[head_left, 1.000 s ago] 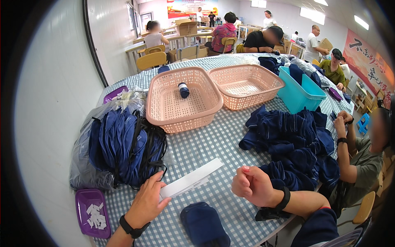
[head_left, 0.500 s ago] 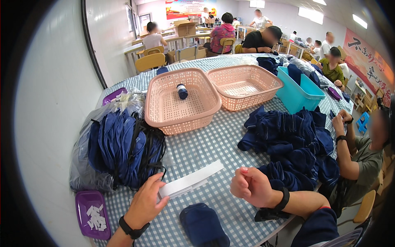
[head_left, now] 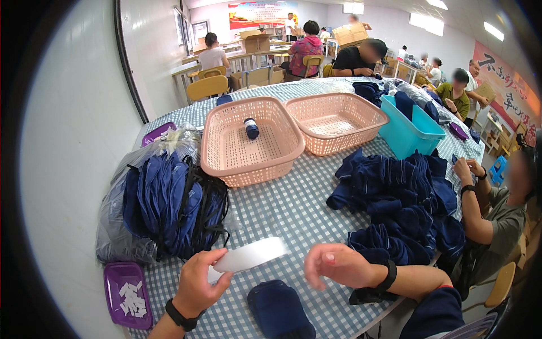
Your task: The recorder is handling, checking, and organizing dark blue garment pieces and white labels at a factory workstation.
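Note:
My left hand (head_left: 196,284) grips one end of a long white card strip (head_left: 248,255) that lies across the checked tablecloth (head_left: 282,209). My right hand (head_left: 337,264) hovers just right of the strip with loosely curled fingers and nothing in it. A folded navy cloth piece (head_left: 279,309) lies at the table's near edge between my forearms. A clear bag of bundled navy cloth (head_left: 164,206) sits left of my left hand. A heap of loose navy cloth (head_left: 398,200) spreads to the right of my right hand.
Two pink mesh baskets (head_left: 248,141) (head_left: 336,121) stand mid-table, the left one holding a small dark roll (head_left: 251,128). A teal bin (head_left: 411,125) sits beyond. A purple tray of white slips (head_left: 127,294) lies at near left. A seated person (head_left: 491,217) works at right; others sit behind.
My left hand has tightened on the white strip and lifted its near end a little. My right hand has shifted slightly toward the strip. The view has tilted a bit.

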Action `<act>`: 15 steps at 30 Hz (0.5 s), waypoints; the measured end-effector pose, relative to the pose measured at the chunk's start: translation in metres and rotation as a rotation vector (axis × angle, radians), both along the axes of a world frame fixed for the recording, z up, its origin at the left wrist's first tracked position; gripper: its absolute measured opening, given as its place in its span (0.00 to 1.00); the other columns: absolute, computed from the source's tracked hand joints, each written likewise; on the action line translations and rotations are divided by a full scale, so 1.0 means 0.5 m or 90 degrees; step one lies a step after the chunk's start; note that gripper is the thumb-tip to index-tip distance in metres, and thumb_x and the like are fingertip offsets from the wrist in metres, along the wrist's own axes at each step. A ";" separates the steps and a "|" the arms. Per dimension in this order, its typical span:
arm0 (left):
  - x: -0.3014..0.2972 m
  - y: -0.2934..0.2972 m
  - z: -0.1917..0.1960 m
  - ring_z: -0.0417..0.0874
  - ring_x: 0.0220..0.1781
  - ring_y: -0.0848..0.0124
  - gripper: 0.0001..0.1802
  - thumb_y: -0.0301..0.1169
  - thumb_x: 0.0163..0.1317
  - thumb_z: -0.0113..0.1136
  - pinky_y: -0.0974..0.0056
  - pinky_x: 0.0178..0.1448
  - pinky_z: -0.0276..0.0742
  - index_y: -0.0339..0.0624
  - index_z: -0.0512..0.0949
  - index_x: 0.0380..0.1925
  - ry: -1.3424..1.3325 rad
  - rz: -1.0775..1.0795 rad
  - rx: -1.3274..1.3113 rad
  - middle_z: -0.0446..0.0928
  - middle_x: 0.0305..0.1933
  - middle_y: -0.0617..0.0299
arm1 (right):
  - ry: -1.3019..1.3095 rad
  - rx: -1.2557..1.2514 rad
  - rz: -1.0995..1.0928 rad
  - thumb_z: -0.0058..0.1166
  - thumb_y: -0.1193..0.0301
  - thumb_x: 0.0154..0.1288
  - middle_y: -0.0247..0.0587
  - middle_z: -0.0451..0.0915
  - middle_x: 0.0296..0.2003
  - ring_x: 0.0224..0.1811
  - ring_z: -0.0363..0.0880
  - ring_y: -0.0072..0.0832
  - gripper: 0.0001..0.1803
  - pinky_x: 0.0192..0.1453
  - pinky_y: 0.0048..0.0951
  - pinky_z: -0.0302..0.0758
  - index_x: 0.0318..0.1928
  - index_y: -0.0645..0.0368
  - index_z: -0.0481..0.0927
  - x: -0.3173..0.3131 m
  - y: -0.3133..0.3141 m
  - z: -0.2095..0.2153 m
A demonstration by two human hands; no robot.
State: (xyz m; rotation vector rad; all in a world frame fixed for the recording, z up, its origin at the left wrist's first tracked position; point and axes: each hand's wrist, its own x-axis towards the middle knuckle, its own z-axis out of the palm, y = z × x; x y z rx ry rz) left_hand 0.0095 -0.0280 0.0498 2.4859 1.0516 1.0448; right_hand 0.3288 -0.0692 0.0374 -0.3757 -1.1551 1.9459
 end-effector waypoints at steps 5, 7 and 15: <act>0.001 -0.004 -0.004 0.85 0.38 0.62 0.21 0.24 0.51 0.68 0.60 0.42 0.78 0.42 0.74 0.47 -0.056 -0.069 -0.011 0.84 0.42 0.60 | -0.024 0.005 0.092 0.40 0.51 0.76 0.49 0.74 0.61 0.56 0.78 0.31 0.32 0.52 0.30 0.74 0.68 0.62 0.64 -0.015 0.002 0.004; 0.002 -0.004 -0.005 0.85 0.38 0.62 0.19 0.23 0.51 0.67 0.60 0.42 0.78 0.43 0.76 0.44 -0.058 -0.077 0.006 0.84 0.41 0.61 | -0.035 0.008 0.108 0.41 0.50 0.76 0.50 0.69 0.66 0.61 0.75 0.33 0.35 0.57 0.31 0.73 0.71 0.62 0.59 -0.020 -0.001 0.012; 0.024 0.011 0.002 0.84 0.39 0.62 0.14 0.24 0.50 0.68 0.59 0.41 0.76 0.45 0.82 0.39 0.100 -0.200 -0.006 0.84 0.40 0.63 | -0.045 0.063 0.049 0.40 0.51 0.77 0.49 0.67 0.68 0.64 0.72 0.34 0.35 0.60 0.33 0.72 0.73 0.61 0.57 -0.017 0.000 0.014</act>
